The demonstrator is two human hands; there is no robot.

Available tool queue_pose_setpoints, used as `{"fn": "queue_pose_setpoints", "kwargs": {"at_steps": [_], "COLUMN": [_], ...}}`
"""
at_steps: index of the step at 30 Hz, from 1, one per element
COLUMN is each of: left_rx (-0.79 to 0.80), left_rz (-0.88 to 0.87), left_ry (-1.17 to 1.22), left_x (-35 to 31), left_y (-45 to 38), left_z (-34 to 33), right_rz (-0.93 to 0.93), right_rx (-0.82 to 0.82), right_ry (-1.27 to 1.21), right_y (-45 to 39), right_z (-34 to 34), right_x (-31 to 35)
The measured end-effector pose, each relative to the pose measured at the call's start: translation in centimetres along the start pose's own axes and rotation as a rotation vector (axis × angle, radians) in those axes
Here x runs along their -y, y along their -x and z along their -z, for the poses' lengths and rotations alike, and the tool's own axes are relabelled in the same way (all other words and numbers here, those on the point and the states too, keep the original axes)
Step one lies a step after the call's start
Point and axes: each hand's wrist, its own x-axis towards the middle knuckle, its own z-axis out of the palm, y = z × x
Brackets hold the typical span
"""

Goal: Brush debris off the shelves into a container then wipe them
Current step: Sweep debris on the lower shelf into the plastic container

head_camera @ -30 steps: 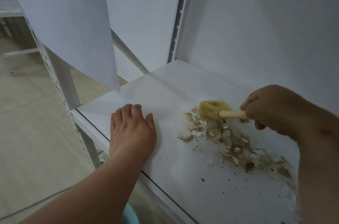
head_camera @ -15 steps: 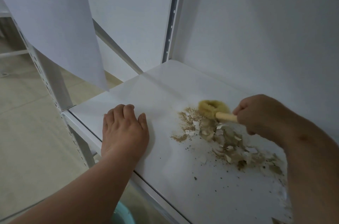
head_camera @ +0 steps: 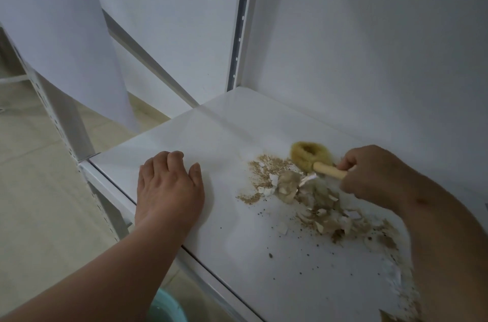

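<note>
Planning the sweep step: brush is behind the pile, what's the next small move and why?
Probably drag the brush forward through the debris toward the shelf's front edge. The right hand grips the handle, the bristles sit at the pile's far side, and a teal container shows below that edge.

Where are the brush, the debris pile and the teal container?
brush (head_camera: 307, 154), head view, on the bristle head.
debris pile (head_camera: 311, 197), head view, middle of the flakes.
teal container (head_camera: 169, 308), head view, on its rim below the shelf edge.
</note>
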Motion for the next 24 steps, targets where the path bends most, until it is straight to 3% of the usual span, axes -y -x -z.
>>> {"fn": "queue_pose_setpoints", "kwargs": {"at_steps": [6,10,15,20,24], "left_rx": [-0.003,0.005,0.008,0.013,0.02], "left_rz": [0.008,0.023,0.032,0.033,0.038], "left_ry": [-0.005,0.002,-0.011,-0.01,-0.015], "left_x": [-0.2,-0.3,-0.1,-0.3,-0.6], "left_y": [0.0,0.1,0.1,0.2,0.7], "left_z": [0.2,0.2,0.1,0.3,0.5], "right_rz": [-0.163,-0.165,-0.077,-0.174,-0.158], "right_rx": [-0.166,-0.055,0.089,-0.079,-0.023], "right_ry": [-0.059,0.033,0.012,0.006,0.025], "right_y": [-1.3,-2.4,2.2,2.2,1.3], "right_z": [1.6,-1.6,0.9,2.3,-0.6], "right_x": [-1.8,-2.6,-2.5,-4.8,-6.1]}}
